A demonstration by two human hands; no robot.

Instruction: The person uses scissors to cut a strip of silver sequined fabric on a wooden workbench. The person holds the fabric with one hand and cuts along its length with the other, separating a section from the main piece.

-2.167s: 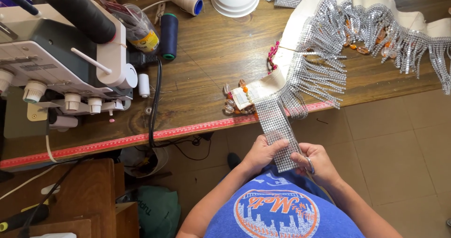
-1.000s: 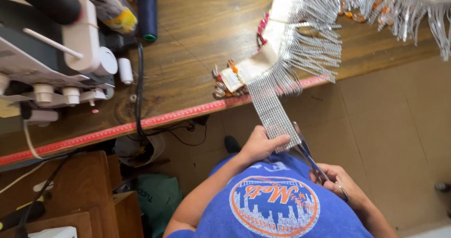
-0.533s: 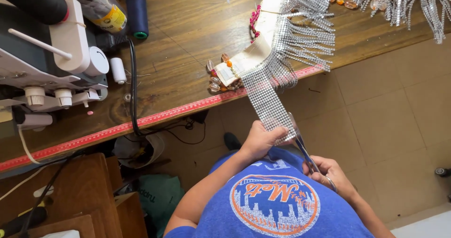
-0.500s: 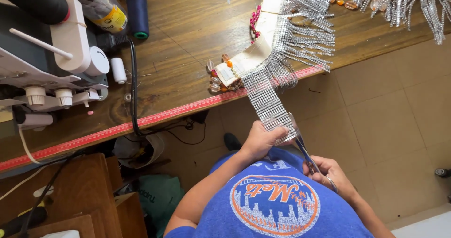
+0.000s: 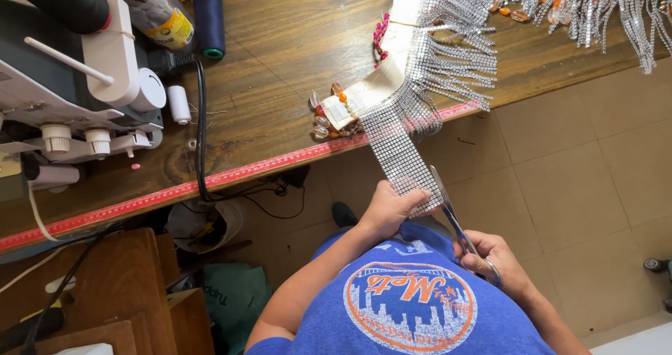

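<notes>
A strip of silver rhinestone mesh (image 5: pixel 399 148) hangs off the table edge toward me. My left hand (image 5: pixel 389 208) pinches its lower end. My right hand (image 5: pixel 494 258) grips a pair of scissors (image 5: pixel 448 211), whose blades run up along the right side of the strip's lower end. The strip joins a long white band with silver rhinestone fringe (image 5: pixel 455 54) that lies across the wooden table (image 5: pixel 294 61). A small cluster of orange and clear beads on a card (image 5: pixel 336 110) sits at the strip's upper end.
A white and grey sewing machine (image 5: pixel 70 89) fills the left of the table, with a dark blue thread spool (image 5: pixel 208 15), a small white spool (image 5: pixel 179 103) and a black cable (image 5: pixel 201 124) beside it. A red measuring tape (image 5: pixel 210 180) lines the table edge. Tiled floor lies at right.
My right hand left the strip's end and now holds scissors against its right edge. The view has shifted slightly, so the table sits higher in frame.
</notes>
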